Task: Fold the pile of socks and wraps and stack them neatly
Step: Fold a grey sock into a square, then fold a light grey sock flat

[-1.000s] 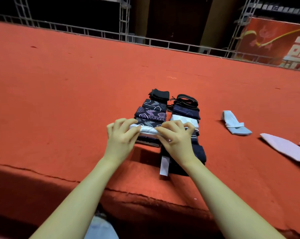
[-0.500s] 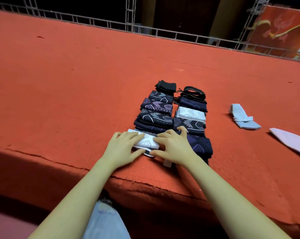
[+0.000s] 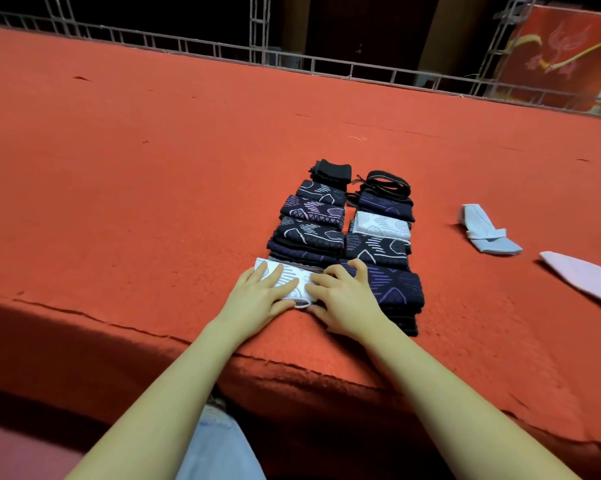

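- Where the left hand's fingers lie straight and spread, flat on the left half of the white folded sock, pressing, not curled round anything.
- Beside them, the right hand's fingers likewise extended and released, resting on the sock's right end, with fingertips also reaching the dark purple-patterned piece just to the right.
- Left hand and right hand side by side, nearly touching, both palm down; bare forearms leading back toward the camera.
- White folded sock at the near end of the left row, close to the front edge of the surface, partly overlapping the dark folded piece behind it.
- Left row: overlapping dark folded socks with white and purple line patterns, ending in a plain black piece at the far end.
- Right row just beside it, touching: dark patterned pieces, one white patterned piece, and black coiled straps or wraps at the far end.
- Well apart to the right, a light blue sock lying loose, and farther right a pale pink sock running toward the frame edge.
- Surface covered in red-orange cloth, cracked or creased along the front edge.
- Beyond the far edge, a metal truss railing and a red banner.
- Below, between the arms, light blue denim.
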Motion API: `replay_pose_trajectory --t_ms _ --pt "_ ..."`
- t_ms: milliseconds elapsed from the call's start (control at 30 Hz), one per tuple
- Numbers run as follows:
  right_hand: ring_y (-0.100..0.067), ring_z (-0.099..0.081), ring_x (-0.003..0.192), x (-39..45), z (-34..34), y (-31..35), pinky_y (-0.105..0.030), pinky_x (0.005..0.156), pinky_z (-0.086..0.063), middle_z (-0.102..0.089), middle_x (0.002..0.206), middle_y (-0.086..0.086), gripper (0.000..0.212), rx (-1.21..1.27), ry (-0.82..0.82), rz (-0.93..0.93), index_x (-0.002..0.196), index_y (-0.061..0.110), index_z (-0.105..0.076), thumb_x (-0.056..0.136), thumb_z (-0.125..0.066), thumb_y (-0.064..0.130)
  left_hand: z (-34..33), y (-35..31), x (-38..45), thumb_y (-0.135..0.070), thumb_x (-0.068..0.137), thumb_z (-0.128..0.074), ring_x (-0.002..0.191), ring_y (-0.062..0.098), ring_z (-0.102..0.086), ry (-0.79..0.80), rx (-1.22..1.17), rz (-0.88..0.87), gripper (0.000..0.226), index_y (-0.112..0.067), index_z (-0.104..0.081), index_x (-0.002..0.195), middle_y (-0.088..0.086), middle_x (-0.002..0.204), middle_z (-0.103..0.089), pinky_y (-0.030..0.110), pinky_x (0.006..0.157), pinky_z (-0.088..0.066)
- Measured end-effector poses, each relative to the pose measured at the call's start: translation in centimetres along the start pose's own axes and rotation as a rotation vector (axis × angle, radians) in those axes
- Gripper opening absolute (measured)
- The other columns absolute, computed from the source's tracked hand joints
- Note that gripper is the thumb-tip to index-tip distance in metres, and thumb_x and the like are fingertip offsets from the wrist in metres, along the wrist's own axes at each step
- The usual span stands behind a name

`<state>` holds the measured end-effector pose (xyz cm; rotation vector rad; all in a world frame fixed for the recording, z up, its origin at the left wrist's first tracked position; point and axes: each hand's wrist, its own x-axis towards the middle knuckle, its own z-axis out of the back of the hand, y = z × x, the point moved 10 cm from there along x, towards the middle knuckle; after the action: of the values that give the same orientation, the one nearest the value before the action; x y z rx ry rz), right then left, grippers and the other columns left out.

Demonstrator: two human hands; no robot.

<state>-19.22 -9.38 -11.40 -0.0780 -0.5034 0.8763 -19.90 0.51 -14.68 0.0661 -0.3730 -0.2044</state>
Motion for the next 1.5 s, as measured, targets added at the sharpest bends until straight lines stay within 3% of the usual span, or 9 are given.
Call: replay_pose_trajectory --t_ms 67,233,400,600,800,933,1100,1300,1500 --pt "-0.018 -0.062 0.082 0.0 0.5 -0.1 -0.042 0.093 -0.021 -0.066 0.08 0.015 0.027 -0.004 -0.065 -0.015 0.07 0.028 -0.069 0.08 -0.045 0.036 0.1 0.0 0.0 -0.055 0.099 -0.008 0.094 0.038 -0.068 -0.025 -0.019 0.023 0.073 -0.03 -0.076 0.098 0.008 0.105 -0.072 0.045 0.076 -0.054" --pt "-0.017 -0.06 0.09 -0.3 1.4 -0.8 -0.039 0.091 -0.021 -0.066 0.083 0.015 0.003 -0.031 -0.186 -0.024 0.071 0.027 -0.067 0.071 -0.066 0.025 -0.2 -0.4 0.3 -0.048 0.092 -0.033 0.098 0.042 -0.066 -0.006 -0.111 0.072 0.049 -0.026 -0.075 0.103 0.012 0.109 -0.07 0.051 0.079 -0.052" --pt "-0.014 -0.061 0.087 -0.7 0.6 -1.7 -0.042 0.094 -0.018 -0.065 0.078 0.016 0.039 0.016 -0.048 -0.059 0.069 0.03 -0.069 0.081 -0.039 0.051 -0.8 -1.1 0.3 -0.058 0.085 -0.022 0.132 0.039 -0.041 0.096 -0.27 0.124 0.066 -0.028 -0.06 0.129 0.009 0.141 -0.049 0.05 0.11 -0.027" --pt "-0.015 -0.062 0.092 -1.0 2.6 -2.8 -0.038 0.09 -0.019 -0.068 0.093 0.014 0.034 0.168 -0.168 -0.149 0.08 0.027 -0.072 0.083 -0.041 0.043 1.6 -1.3 0.0 -0.038 0.082 -0.039 0.108 0.032 -0.064 -0.07 -0.222 0.16 0.046 -0.017 -0.073 0.106 0.008 0.115 -0.068 0.047 0.088 -0.049" --pt "-0.014 -0.062 0.087 -2.5 5.4 -7.4 -0.033 0.08 -0.02 -0.068 0.093 0.013 0.032 0.232 -0.265 -0.266 0.089 0.028 -0.072 0.086 -0.04 0.034 5.7 -3.7 2.9 -0.033 0.078 -0.041 0.095 0.027 -0.068 -0.217 -0.22 0.111 0.046 -0.01 -0.073 0.102 0.009 0.106 -0.071 0.043 0.079 -0.052" --pt "-0.018 -0.063 0.081 -4.7 6.5 -12.2 -0.028 0.071 -0.014 -0.068 0.086 0.01 0.018 0.25 -0.325 -0.364 0.086 0.024 -0.072 0.082 -0.055 0.025 8.0 -8.1 6.8 -0.03 0.078 -0.041 0.093 0.026 -0.068 -0.239 -0.259 0.044 0.043 -0.009 -0.072 0.1 0.007 0.104 -0.07 0.041 0.078 -0.052" --pt "-0.025 -0.063 0.084 -8.2 5.6 -20.3 -0.032 0.072 -0.019 -0.07 0.089 0.003 0.02 0.274 -0.296 -0.542 0.089 0.02 -0.073 0.082 -0.054 0.021 8.2 -15.1 13.0 -0.03 0.08 -0.043 0.099 0.031 -0.064 -0.172 -0.204 -0.067 0.039 -0.01 -0.073 0.095 0.011 0.109 -0.069 0.042 0.081 -0.049" --pt "-0.02 -0.054 0.111 -12.8 2.6 -30.2 -0.031 0.085 -0.021 -0.065 0.112 0.004 0.024 0.255 -0.149 -0.726 0.111 0.021 -0.069 0.094 -0.052 0.022 5.1 -23.3 21.0 -0.031 0.096 -0.043 0.134 0.024 -0.034 -0.019 -0.221 -0.115 0.04 -0.015 -0.054 0.131 0.004 0.145 -0.043 0.035 0.103 -0.025" --pt "-0.022 -0.048 0.117 -16.1 -3.0 -37.7 -0.035 0.093 -0.027 -0.059 0.122 -0.001 0.031 0.258 -0.011 -0.844 0.123 0.018 -0.06 0.094 -0.048 0.022 -1.3 -29.2 27.2 -0.031 0.096 -0.042 0.132 0.023 -0.033 0.138 -0.194 -0.105 0.043 -0.016 -0.046 0.137 0.003 0.147 -0.038 0.034 0.102 -0.027"
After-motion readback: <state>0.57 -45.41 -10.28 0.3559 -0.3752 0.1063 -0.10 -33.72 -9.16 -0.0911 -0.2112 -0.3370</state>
